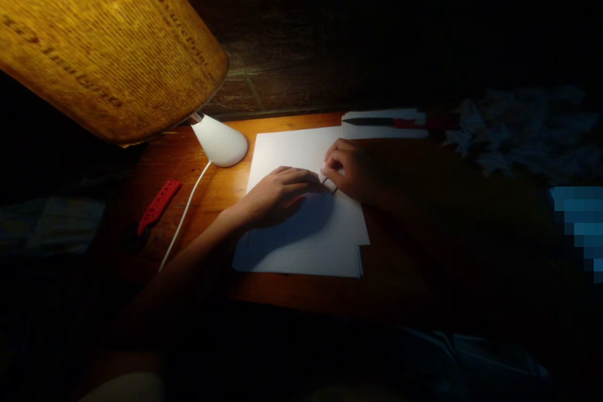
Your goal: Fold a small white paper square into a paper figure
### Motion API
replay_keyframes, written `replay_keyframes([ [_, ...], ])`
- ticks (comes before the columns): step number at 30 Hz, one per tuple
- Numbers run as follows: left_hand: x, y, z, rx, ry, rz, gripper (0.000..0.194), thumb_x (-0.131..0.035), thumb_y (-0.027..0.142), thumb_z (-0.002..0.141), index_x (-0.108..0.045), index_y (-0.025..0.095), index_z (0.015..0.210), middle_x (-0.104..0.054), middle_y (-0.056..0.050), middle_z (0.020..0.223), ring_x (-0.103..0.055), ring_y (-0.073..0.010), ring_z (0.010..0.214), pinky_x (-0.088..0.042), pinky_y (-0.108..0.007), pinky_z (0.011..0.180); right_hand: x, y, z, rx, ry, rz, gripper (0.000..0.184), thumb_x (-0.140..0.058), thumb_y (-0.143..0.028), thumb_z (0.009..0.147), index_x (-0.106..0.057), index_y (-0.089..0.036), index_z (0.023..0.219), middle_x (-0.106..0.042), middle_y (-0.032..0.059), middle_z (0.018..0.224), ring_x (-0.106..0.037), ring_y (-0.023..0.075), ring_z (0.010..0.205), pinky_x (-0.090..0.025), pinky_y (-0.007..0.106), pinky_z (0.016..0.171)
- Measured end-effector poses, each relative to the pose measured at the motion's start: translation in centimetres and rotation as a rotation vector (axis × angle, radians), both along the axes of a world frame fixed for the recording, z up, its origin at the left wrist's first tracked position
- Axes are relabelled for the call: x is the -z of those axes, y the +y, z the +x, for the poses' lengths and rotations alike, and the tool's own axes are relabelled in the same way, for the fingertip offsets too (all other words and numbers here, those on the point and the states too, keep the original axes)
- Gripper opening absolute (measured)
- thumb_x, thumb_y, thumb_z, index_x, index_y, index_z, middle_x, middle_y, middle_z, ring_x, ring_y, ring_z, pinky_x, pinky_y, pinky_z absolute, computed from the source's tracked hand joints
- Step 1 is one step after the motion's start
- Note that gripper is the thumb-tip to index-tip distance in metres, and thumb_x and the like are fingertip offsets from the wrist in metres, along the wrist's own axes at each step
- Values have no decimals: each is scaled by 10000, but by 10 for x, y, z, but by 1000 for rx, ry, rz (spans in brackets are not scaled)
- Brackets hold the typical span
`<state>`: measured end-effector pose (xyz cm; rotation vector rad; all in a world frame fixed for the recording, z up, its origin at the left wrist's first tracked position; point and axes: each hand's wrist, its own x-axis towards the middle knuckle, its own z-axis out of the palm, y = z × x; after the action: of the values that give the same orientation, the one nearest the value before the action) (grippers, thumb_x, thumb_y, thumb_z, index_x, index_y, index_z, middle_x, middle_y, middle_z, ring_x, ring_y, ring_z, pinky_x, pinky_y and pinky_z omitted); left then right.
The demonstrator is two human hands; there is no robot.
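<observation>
White paper sheets [301,257] lie in a loose stack on the wooden desk, the top one slightly askew. Across the top sheet rests my left hand [285,191], its fingers stretched out toward the right and fairly flat. Close to those fingertips, my right hand [346,166] is closed in a pinch over the sheet's right side. What it pinches, if anything, is too small and shadowed to name. A short dark line shows just below the pinch, and I cannot tell whether it is an object or a shadow.
A lamp with a printed yellow shade [113,38] and white base [221,141] stands left, its white cord [186,213] trailing forward. Nearby lies a red perforated handle [159,206]. A red-handled knife [372,121] lies on smaller papers [384,132]. Folded paper pieces [527,132] are heaped right.
</observation>
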<state>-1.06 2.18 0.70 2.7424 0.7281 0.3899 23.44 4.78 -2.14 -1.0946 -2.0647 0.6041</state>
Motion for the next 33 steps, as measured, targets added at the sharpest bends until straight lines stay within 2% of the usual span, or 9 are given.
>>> replay_keyframes([
  [10,-6,-3,2,-3,16,-34,450,-519,100,1040,-685,290,1414,-742,-65,1397,-686,-249,1299,-520,-449,1113,0,-1,-9,99,-41,-4,309,-648,-110,802,-424,-275,668,-675,104,936,-631,260,891,-528,438,833],
  [17,-6,-3,2,-9,6,-16,470,-532,93,1030,-679,296,1427,-745,-69,1368,-693,-236,1271,-530,-433,1105,2,-1,-10,123,-90,21,262,-651,-106,798,-481,-265,679,-682,115,962,-641,282,934,-528,458,888],
  [24,-5,-2,1,12,27,1,447,-531,92,1027,-682,258,1414,-742,-89,1371,-691,-253,1286,-531,-444,1100,-1,-1,-11,124,-148,13,255,-630,-120,815,-459,-267,698,-673,136,976,-636,295,951,-504,449,881],
  [33,-5,-3,1,0,25,6,437,-524,101,1039,-695,278,1401,-742,-84,1387,-699,-240,1278,-539,-437,1092,-1,-1,-11,132,-167,25,209,-632,-109,807,-508,-260,730,-653,109,947,-614,293,939,-501,454,863],
])
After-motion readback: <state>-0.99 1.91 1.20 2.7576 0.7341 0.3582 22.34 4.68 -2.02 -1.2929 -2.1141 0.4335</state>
